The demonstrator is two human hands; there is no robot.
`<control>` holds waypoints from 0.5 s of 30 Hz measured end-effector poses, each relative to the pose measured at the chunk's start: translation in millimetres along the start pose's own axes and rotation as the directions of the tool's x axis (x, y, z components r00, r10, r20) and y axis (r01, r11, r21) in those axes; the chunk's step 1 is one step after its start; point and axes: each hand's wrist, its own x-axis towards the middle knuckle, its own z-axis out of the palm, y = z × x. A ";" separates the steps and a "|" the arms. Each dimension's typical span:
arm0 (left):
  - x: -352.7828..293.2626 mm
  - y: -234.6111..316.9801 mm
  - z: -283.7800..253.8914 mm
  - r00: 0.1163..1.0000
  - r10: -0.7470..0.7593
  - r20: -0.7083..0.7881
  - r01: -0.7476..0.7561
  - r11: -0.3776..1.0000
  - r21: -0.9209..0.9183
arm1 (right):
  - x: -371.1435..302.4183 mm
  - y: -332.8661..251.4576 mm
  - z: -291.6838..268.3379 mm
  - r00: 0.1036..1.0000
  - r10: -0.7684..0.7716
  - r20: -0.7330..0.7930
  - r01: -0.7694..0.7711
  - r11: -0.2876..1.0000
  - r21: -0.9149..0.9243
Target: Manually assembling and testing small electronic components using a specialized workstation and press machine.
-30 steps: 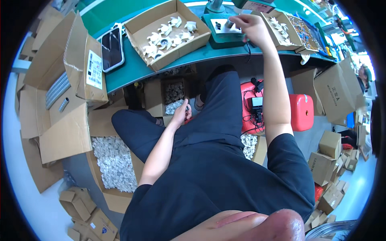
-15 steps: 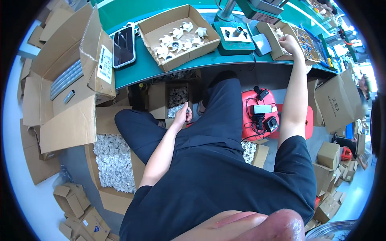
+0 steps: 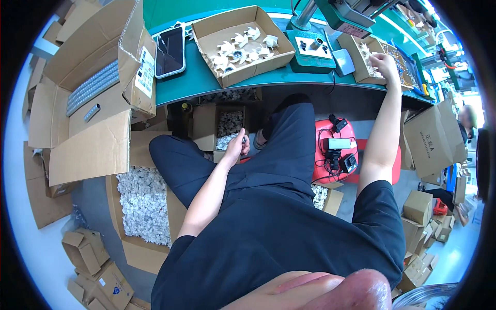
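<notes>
White impellers (image 3: 365, 51) are contained in a small cardboard tray (image 3: 370, 80); the right hand (image 3: 384, 63) is bent over it, any grip indiscernible; the left hand (image 3: 236, 146), well apart, is half-curled above dark trousers (image 3: 281, 150), contents indiscernible.

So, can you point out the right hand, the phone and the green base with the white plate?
Right hand (image 3: 384, 65): head view, on the back of the hand.
Phone (image 3: 170, 51): head view, middle of the dark screen.
Green base (image 3: 312, 63): head view, front side, below the white plate (image 3: 309, 47).
</notes>
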 end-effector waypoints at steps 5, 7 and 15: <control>-0.3 0.2 -0.2 1.000 0.013 0.015 -0.013 1.000 -0.012 | -11.8 -12.4 -1.9 0.990 0.097 -0.101 -0.029 0.849 0.527; 1.1 -0.1 -0.6 1.000 0.004 0.024 -0.004 1.000 -0.011 | -22.1 -36.4 13.2 0.990 -0.041 -0.136 0.116 0.786 0.608; -2.6 5.8 -3.2 0.997 -0.041 0.064 0.055 0.972 -0.227 | -55.0 -112.1 112.9 0.885 -0.389 -0.255 0.461 0.656 0.598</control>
